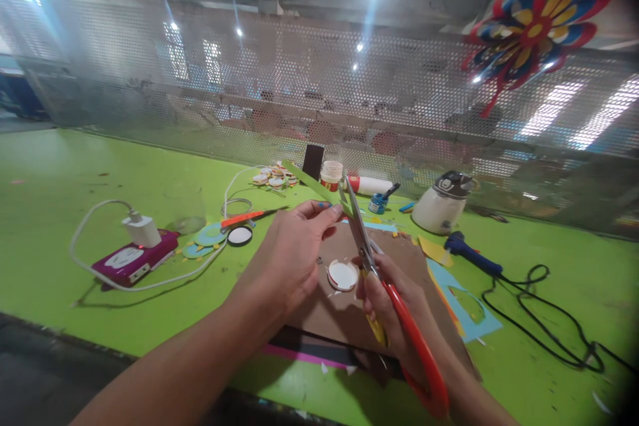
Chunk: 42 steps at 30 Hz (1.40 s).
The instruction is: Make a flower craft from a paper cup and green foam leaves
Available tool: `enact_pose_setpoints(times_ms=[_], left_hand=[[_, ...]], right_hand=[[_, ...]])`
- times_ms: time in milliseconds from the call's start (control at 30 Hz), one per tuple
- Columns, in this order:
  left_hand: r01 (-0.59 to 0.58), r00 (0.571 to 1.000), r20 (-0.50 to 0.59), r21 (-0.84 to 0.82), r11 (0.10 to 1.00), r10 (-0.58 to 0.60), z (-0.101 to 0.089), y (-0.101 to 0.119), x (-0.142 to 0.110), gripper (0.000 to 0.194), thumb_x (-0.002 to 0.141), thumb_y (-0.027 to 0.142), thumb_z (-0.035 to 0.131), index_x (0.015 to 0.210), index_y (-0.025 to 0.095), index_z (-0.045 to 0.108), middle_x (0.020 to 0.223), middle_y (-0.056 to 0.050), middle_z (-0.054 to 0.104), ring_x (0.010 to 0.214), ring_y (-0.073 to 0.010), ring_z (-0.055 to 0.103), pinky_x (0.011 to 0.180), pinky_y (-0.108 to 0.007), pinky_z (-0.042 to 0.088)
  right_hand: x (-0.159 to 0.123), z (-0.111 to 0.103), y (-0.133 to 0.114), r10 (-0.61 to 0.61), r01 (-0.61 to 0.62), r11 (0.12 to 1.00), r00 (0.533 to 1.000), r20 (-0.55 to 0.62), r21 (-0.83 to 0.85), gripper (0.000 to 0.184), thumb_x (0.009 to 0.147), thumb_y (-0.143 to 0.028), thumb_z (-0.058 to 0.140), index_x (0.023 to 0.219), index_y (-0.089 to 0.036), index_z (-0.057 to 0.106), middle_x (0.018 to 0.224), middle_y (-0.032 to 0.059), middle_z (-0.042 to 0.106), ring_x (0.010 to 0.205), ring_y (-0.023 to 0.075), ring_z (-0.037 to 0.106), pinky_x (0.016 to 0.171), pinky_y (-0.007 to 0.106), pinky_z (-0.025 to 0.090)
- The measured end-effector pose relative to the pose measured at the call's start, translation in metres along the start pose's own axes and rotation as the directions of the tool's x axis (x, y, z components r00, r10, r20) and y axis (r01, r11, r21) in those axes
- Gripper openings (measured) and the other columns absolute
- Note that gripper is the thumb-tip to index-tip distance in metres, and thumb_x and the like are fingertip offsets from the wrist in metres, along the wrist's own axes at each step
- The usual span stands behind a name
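Note:
My left hand [294, 253] pinches a narrow green paper strip [312, 183] between thumb and fingers; the strip slants up and away to the left. In my right hand [394, 299] is a pair of scissors [417, 339] with red handles, its blades pointing up and parted around the strip's near end. Something yellow [377, 329] shows under the right hand, partly hidden. Below the hands, a round white disc [343, 275] with small scraps at its rim lies on a brown board [319, 313].
A purple power strip [132, 259] with a white charger and cable stands left, near an orange craft knife [243, 217]. Behind are a phone [313, 163], a jar [332, 175] and a blue paint pot [378, 203]. A kettle-like container [443, 203] and corded blue glue gun [472, 254] sit right.

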<state>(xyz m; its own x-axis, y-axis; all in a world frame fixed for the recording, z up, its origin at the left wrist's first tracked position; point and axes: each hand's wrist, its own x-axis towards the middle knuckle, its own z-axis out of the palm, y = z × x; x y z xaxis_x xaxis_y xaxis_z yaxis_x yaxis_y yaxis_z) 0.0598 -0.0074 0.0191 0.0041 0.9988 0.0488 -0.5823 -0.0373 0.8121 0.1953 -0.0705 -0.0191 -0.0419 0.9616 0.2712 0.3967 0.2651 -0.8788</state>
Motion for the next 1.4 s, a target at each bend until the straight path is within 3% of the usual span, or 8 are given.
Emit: enact_pose_setpoints(times_ms=[233,467,1133,1400], left_hand=[[0.019,1.000,0.012,-0.020,1.000,-0.019,0.0005,0.0018,0.0004,0.008,0.070,0.016,0.074,0.072,0.015,0.066,0.079,-0.002,0.067,0.078,-0.0128,0.060,0.072,-0.025,0.043],[0.047,0.998,0.037,-0.042,0.998,-0.045,0.0004,0.0020,0.0006,0.008,0.071,0.017,0.073,0.074,0.016,0.066,0.079,-0.001,0.068,0.073,-0.0109,0.061,0.070,-0.024,0.044],[0.019,0.998,0.069,-0.082,0.996,-0.013,-0.0006,-0.0001,0.0026,0.007,0.070,0.014,0.074,0.070,0.014,0.067,0.078,-0.002,0.068,0.074,-0.0114,0.062,0.072,-0.025,0.044],[0.028,0.998,0.064,-0.063,0.998,-0.024,-0.0010,0.0005,0.0020,0.006,0.071,0.014,0.072,0.069,0.014,0.066,0.077,-0.001,0.068,0.074,-0.0112,0.061,0.075,-0.026,0.044]], right_hand=[[0.0031,-0.0065,-0.0013,-0.070,0.076,0.995,0.994,0.089,-0.067,0.045,0.091,-0.060,0.042,0.106,-0.019,0.055,0.071,-0.0005,0.057,0.062,0.0136,0.051,0.057,0.025,0.043],[-0.0001,-0.0007,-0.0023,-0.023,0.024,1.000,1.000,-0.005,0.004,0.046,0.088,-0.062,0.046,0.106,-0.021,0.056,0.070,-0.0021,0.057,0.057,0.0125,0.050,0.055,0.026,0.040],[-0.0001,-0.0082,-0.0009,-0.043,0.051,0.994,0.996,0.077,-0.101,0.046,0.092,-0.060,0.040,0.106,-0.019,0.054,0.070,-0.0014,0.054,0.061,0.0139,0.050,0.057,0.027,0.040],[-0.0012,-0.0064,-0.0053,-0.008,0.011,0.999,0.997,0.079,-0.031,0.045,0.092,-0.059,0.042,0.107,-0.019,0.055,0.074,0.0005,0.057,0.063,0.0145,0.050,0.057,0.028,0.041]])
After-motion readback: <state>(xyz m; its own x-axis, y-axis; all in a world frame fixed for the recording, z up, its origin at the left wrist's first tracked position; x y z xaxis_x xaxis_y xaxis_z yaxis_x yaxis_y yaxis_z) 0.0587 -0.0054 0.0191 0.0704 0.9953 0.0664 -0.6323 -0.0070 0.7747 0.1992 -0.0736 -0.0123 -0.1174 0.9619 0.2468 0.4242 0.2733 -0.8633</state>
